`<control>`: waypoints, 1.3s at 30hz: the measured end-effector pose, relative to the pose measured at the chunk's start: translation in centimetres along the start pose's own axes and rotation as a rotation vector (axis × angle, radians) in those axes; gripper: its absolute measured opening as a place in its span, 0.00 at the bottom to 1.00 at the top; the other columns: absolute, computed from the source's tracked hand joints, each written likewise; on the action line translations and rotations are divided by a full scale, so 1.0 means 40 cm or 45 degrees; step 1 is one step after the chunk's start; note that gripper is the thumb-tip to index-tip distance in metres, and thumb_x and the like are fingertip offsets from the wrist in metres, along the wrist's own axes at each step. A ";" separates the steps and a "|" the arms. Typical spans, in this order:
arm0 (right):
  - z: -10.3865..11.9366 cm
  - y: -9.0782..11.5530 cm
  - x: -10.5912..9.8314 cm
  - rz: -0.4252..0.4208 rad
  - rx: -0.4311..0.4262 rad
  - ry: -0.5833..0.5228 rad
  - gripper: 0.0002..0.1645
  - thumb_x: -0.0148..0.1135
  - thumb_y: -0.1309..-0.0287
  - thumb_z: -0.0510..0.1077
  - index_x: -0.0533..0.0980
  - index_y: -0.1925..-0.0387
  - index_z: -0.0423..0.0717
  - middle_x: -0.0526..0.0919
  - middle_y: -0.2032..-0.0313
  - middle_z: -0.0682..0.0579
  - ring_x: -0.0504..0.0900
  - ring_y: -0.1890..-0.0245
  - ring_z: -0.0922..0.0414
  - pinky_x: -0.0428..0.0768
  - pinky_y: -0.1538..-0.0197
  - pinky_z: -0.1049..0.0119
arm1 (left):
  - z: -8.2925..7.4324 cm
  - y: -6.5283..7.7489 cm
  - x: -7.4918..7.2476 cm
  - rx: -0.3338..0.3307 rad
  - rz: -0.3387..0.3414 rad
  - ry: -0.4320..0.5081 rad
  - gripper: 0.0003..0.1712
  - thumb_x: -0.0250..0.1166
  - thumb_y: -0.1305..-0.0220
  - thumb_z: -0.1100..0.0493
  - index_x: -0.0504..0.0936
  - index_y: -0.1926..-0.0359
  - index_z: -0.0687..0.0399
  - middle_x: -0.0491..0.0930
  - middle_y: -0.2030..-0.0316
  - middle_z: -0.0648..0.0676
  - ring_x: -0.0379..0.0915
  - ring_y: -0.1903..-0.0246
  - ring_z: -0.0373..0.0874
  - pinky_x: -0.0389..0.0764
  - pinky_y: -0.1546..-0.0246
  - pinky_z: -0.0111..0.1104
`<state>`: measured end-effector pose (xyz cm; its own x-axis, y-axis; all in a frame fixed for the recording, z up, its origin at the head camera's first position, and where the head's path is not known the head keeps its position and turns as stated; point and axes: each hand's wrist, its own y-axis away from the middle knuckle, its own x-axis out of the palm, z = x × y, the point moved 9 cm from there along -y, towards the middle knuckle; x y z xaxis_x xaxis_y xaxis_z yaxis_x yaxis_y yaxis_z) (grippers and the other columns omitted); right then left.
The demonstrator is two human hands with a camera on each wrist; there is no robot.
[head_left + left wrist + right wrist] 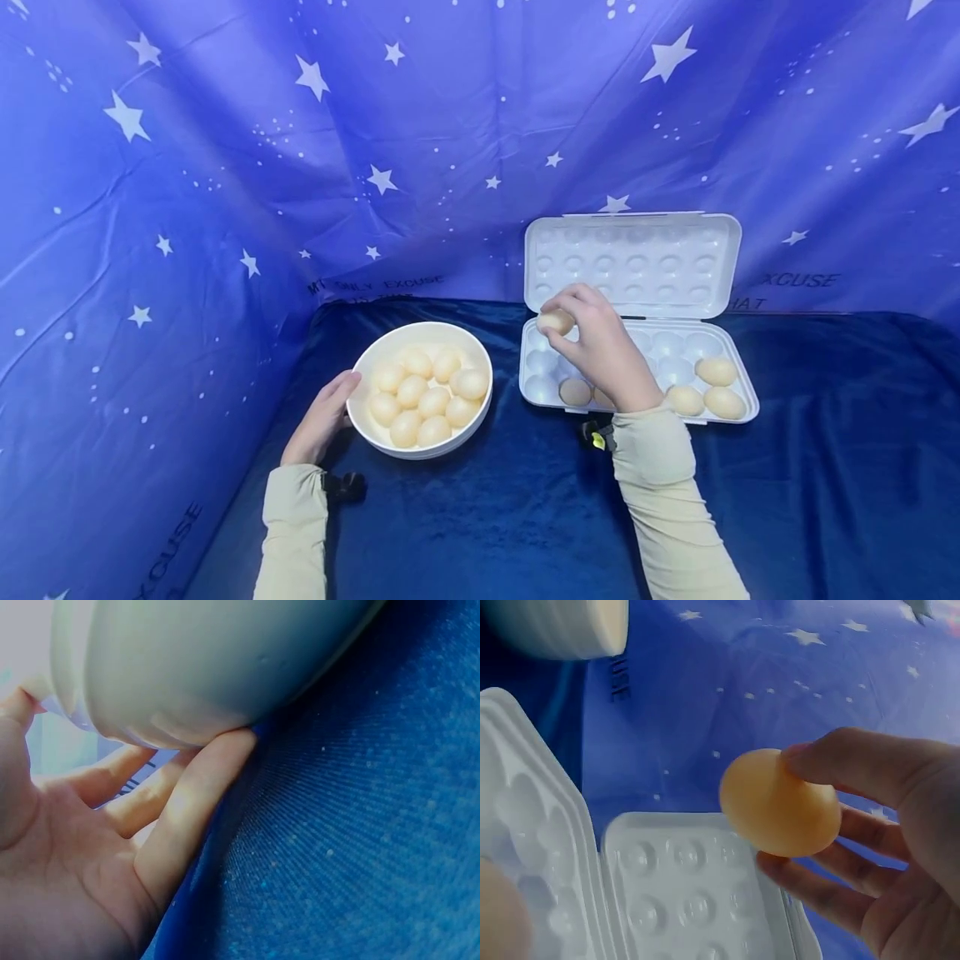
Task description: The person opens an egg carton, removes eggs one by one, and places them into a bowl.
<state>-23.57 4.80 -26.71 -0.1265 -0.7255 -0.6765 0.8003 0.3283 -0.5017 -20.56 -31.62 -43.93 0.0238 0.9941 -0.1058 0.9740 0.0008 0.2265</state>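
My right hand [606,348] pinches a pale brown egg [556,322] between thumb and fingers, over the back left part of an open white egg carton [540,410]. In the right wrist view the egg [769,806] shows large, with fingertips on both sides. Several eggs [716,372] sit in the carton's front and right cups; my hand and wrist hide some of the middle cups. At the left, my left hand [321,421] holds a white bowl [420,454] by its side, thumb at the rim and fingers [195,802] against the lower wall. Several eggs [412,391] lie in the bowl.
The carton's dimpled lid [637,250] stands raised at the back, near a blue star-printed curtain [450,125]. More curtain closes off the left side. Dark blue cloth [480,517] covers the table.
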 end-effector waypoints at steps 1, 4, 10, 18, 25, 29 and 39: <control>0.003 0.001 0.007 -0.005 -0.012 -0.009 0.11 0.70 0.44 0.35 0.81 0.58 0.38 0.80 0.54 0.44 0.75 0.51 0.47 0.74 0.46 0.51 | -0.001 -0.001 0.001 0.003 0.008 0.005 0.34 0.47 0.23 0.42 0.63 0.33 0.66 0.78 0.54 0.48 0.80 0.60 0.34 0.83 0.60 0.33; 0.028 -0.001 0.029 -0.005 -0.063 -0.031 0.12 0.70 0.44 0.35 0.81 0.57 0.39 0.81 0.55 0.45 0.75 0.51 0.47 0.74 0.45 0.52 | -0.002 -0.003 -0.003 0.003 -0.002 0.012 0.32 0.47 0.22 0.43 0.63 0.34 0.66 0.79 0.55 0.47 0.80 0.60 0.34 0.83 0.60 0.33; 0.078 0.002 0.083 0.079 -0.120 -0.035 0.11 0.68 0.43 0.37 0.81 0.56 0.41 0.80 0.54 0.47 0.75 0.49 0.49 0.75 0.44 0.53 | -0.009 0.000 -0.012 0.013 -0.008 -0.028 0.33 0.46 0.22 0.43 0.63 0.33 0.65 0.78 0.53 0.47 0.80 0.59 0.33 0.83 0.59 0.33; 0.122 0.008 0.125 0.113 -0.219 -0.005 0.11 0.68 0.43 0.37 0.81 0.56 0.43 0.79 0.55 0.49 0.75 0.53 0.51 0.77 0.47 0.56 | -0.017 -0.003 -0.015 0.025 -0.005 -0.039 0.33 0.45 0.22 0.44 0.62 0.32 0.67 0.78 0.54 0.46 0.79 0.59 0.32 0.82 0.59 0.32; 0.148 0.014 0.177 0.151 -0.272 0.004 0.12 0.69 0.40 0.39 0.81 0.55 0.43 0.79 0.53 0.49 0.75 0.51 0.52 0.77 0.45 0.58 | -0.022 -0.006 -0.008 0.010 -0.013 -0.019 0.33 0.45 0.22 0.43 0.61 0.32 0.66 0.77 0.52 0.49 0.79 0.59 0.32 0.82 0.59 0.31; 0.166 0.024 0.218 0.189 -0.295 0.012 0.11 0.67 0.38 0.39 0.80 0.54 0.43 0.79 0.51 0.49 0.75 0.50 0.52 0.77 0.45 0.58 | -0.023 -0.011 -0.004 0.014 -0.011 0.005 0.33 0.45 0.22 0.44 0.62 0.33 0.67 0.78 0.53 0.48 0.79 0.60 0.32 0.82 0.60 0.31; 0.174 0.048 0.270 0.224 -0.315 -0.001 0.10 0.64 0.37 0.35 0.81 0.53 0.44 0.78 0.49 0.49 0.75 0.47 0.53 0.76 0.42 0.61 | -0.001 -0.011 0.002 -0.003 -0.012 -0.038 0.33 0.45 0.22 0.43 0.63 0.32 0.65 0.76 0.48 0.54 0.79 0.59 0.32 0.83 0.59 0.32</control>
<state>-19.32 -6.62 -31.22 0.0020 -0.6449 -0.7642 0.6427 0.5863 -0.4931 -21.02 -31.54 -43.99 0.0216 0.9904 -0.1364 0.9737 0.0102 0.2278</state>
